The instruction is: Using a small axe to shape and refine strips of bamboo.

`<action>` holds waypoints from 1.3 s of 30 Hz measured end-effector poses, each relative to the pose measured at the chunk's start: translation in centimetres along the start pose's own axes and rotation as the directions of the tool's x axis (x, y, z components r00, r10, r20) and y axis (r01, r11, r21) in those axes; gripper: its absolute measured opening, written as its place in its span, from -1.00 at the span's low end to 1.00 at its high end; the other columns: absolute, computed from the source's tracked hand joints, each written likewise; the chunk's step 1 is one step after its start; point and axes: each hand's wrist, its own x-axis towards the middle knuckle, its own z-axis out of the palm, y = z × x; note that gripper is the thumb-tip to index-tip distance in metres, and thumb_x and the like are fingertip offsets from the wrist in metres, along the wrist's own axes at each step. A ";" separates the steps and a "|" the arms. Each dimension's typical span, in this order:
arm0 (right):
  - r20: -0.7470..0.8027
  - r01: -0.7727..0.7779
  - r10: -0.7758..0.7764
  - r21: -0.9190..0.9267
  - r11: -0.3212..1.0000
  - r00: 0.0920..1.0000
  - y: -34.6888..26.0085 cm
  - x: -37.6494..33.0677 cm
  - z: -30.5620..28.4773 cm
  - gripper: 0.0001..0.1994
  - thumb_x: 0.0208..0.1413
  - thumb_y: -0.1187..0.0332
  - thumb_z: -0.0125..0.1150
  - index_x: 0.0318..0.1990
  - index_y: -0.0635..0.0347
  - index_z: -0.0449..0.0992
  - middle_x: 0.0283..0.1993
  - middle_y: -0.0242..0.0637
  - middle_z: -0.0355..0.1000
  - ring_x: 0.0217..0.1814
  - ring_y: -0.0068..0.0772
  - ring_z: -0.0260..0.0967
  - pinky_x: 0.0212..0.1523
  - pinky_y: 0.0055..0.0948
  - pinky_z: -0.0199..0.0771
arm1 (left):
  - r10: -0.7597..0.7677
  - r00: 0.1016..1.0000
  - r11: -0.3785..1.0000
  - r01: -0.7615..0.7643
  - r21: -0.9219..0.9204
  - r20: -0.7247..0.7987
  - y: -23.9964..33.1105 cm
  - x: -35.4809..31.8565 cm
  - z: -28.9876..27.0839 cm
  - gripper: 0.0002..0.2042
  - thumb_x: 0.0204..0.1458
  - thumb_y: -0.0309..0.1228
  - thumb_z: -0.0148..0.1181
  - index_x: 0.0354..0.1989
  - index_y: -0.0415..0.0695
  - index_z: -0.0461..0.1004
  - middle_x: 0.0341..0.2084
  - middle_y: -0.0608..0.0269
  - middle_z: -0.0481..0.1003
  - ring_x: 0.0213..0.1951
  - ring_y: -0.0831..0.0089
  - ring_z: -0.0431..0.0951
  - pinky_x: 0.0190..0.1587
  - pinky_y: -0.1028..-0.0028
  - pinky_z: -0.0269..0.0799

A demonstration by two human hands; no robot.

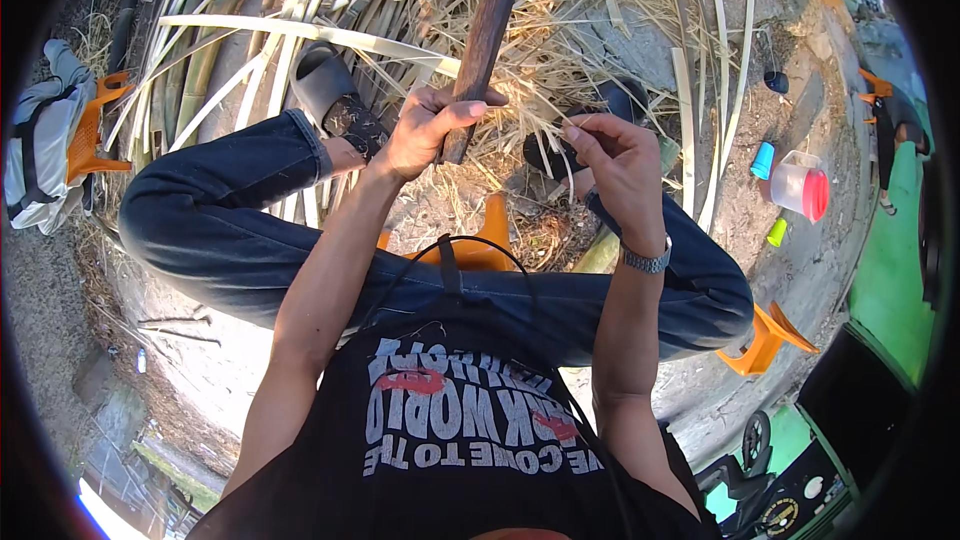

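My left hand (428,125) grips the lower end of a long dark knife-like blade (487,32) that points up and away from me. My right hand (618,162) is raised beside it, fingers pinched on a very thin pale bamboo sliver (576,136) that is hard to make out. A metal watch (645,260) sits on my right wrist. Both hands hover above my knees in dark jeans, over a heap of bamboo shavings (545,10). Long split bamboo strips (300,32) lie just beyond my left hand.
Whole bamboo stalks (215,30) lie at the upper left. My feet wear dark sandals (325,85). An orange stool (480,245) is under me, another orange stool (768,338) at right. A clear jar with a red lid (800,188), small cups and a backpack (40,140) stand around.
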 end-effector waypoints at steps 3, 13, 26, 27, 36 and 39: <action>0.011 -0.018 0.017 0.174 0.985 1.000 -0.3 -1.3 0.2 -0.87 0.26 0.37 0.29 -0.21 0.25 0.58 -0.47 -0.45 0.48 -0.49 -0.70 0.35 -0.50 -0.62 0.31 | 0.102 0.994 0.987 -0.095 -0.129 0.047 0.9 -0.2 1.4 -0.45 0.06 -0.08 0.30 -0.01 -0.39 0.59 -0.10 0.01 0.63 -0.08 0.41 0.56 0.11 0.41 0.39; 0.017 0.008 -0.041 0.840 0.543 0.999 -3.6 -1.2 2.0 -0.88 0.37 0.37 0.09 -0.14 0.23 0.43 -0.29 -0.26 0.51 -0.35 -0.44 0.50 -0.21 -0.37 0.62 | -0.051 0.972 0.999 0.050 0.007 0.228 -1.3 -1.0 2.5 -0.65 0.06 -0.19 0.31 -0.25 -0.29 0.70 -0.45 0.16 0.67 -0.39 0.53 0.59 -0.22 0.52 0.49; 0.125 0.027 -0.017 -0.073 0.997 0.992 5.0 1.9 2.4 -0.48 0.18 0.18 0.35 0.14 0.43 0.46 -0.10 -0.13 0.59 -0.16 -0.42 0.55 -0.15 -0.47 0.53 | 0.088 0.990 0.990 -0.099 -0.101 -0.108 1.1 -1.1 0.1 -0.63 0.10 -0.16 0.30 -0.30 -0.31 0.67 -0.28 0.14 0.66 -0.28 0.49 0.60 -0.16 0.49 0.51; 0.199 -0.013 0.021 -0.038 0.999 0.980 5.6 1.8 3.0 -0.51 0.18 0.20 0.36 0.12 0.40 0.48 -0.10 -0.14 0.59 -0.16 -0.44 0.55 -0.15 -0.47 0.53 | 0.083 0.991 0.991 -0.094 -0.100 -0.107 1.2 -1.1 0.1 -0.63 0.10 -0.16 0.30 -0.30 -0.31 0.67 -0.28 0.14 0.66 -0.28 0.49 0.60 -0.16 0.49 0.51; 0.255 -0.048 -0.082 0.467 0.883 0.963 3.5 1.5 6.0 -0.56 0.20 0.33 0.32 0.18 0.32 0.45 0.00 -0.17 0.55 -0.07 -0.48 0.51 -0.09 -0.52 0.51 | -0.021 0.998 0.988 0.013 -0.156 -0.055 0.8 -1.2 1.4 -0.63 0.09 -0.18 0.29 -0.28 -0.34 0.66 -0.30 0.14 0.65 -0.24 0.47 0.58 -0.08 0.48 0.46; 0.220 -0.004 -0.186 0.655 0.756 0.958 3.0 1.5 5.8 -0.59 0.22 0.38 0.30 0.19 0.32 0.44 0.04 -0.19 0.52 -0.01 -0.52 0.48 -0.05 -0.54 0.49 | -0.004 1.000 0.994 0.000 -0.110 -0.031 0.0 -1.1 1.7 -0.65 0.10 -0.17 0.31 -0.30 -0.30 0.69 -0.40 0.20 0.66 -0.39 0.56 0.56 -0.26 0.54 0.46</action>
